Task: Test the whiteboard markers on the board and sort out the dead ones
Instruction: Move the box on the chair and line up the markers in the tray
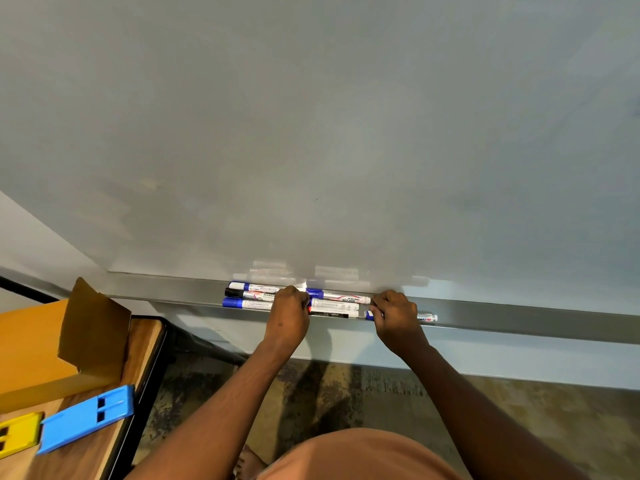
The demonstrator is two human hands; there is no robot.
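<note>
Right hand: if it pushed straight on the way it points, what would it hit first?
The right hand grips a blue-capped marker in the tray; straight beyond, it would likely meet the whiteboard just behind, though depth is unclear.

The left hand (289,308) covers the middle of three markers (247,295), so I cannot tell which one it grips. The right hand (394,308) hides the barrel of a blue-capped marker (427,318). At lower left the frame edge cuts the yellow block (17,434).
</note>
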